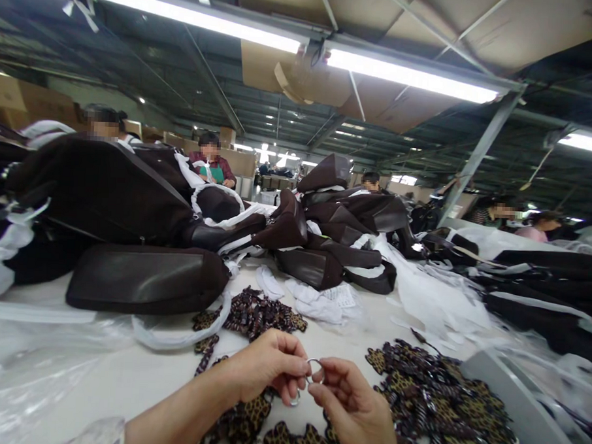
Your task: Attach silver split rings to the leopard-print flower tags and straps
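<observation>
Between my two hands is a silver metal ring (315, 362), pinched from both sides. My left hand (275, 365) grips it with thumb and forefinger, and a second shiny ring (295, 399) shows below those fingers. My right hand (351, 404) holds the other side of the upper ring. Under my hands lie leopard-print tags (296, 441) with dark braided cords. More of these tags form a large pile (435, 398) on the right and a smaller heap (262, 315) ahead. Whether a tag hangs from the rings I cannot tell.
Dark brown bags (149, 278) with white wrapping are heaped across the table's far side. Clear plastic sheeting (39, 368) covers the left. A grey bin edge (523, 408) borders the right pile. Several people, one in a green apron (217, 173), are beyond the bags.
</observation>
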`<state>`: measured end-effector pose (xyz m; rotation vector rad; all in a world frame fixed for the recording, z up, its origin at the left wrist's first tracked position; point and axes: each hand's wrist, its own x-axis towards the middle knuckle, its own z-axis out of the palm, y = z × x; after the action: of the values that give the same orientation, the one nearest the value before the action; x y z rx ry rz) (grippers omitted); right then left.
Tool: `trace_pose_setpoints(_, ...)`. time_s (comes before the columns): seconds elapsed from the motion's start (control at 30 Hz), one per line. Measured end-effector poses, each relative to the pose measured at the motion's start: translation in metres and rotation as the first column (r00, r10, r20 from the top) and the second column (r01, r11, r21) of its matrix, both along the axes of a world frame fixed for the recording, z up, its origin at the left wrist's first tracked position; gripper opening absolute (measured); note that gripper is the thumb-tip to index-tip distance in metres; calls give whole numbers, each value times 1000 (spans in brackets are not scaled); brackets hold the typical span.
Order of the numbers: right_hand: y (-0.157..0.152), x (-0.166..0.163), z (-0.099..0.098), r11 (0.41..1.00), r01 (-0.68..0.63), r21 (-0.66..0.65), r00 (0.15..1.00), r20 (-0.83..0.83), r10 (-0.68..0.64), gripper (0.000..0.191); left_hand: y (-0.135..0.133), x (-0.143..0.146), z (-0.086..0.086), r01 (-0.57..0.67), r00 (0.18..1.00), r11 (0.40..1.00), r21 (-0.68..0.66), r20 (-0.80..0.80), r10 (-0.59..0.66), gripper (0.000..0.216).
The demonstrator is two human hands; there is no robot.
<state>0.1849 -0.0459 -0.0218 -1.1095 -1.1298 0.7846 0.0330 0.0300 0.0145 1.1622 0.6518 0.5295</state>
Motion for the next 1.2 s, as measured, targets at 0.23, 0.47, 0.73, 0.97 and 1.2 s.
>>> trace_pose_setpoints(0.23,2,13,-4,992,-107,59,981,167,96,23,0,-2,3,22,999,998,-59,37,-20,31)
trace_pose_setpoints(0.47,1,12,-2,997,9,77,966,258,-28,16,1,-2,-2,44,998,996,-75,43,-41,33)
trace_pose_setpoints(0.73,-1,9,0,998,-1,62,985,171,-10,20,-4,1,0,98,995,994,-48,-18,-99,22)
trace_pose_setpoints(0.97,-1,10,2,997,53,-55,978,202,-41,27,-14,5,9,14,999,991,136,-36,-9,16)
trace_pose_setpoints(1.2,0,12,3,993,100,-58,965,250,-83,32,-12,3,8,79,996,990,116,22,-82,28)
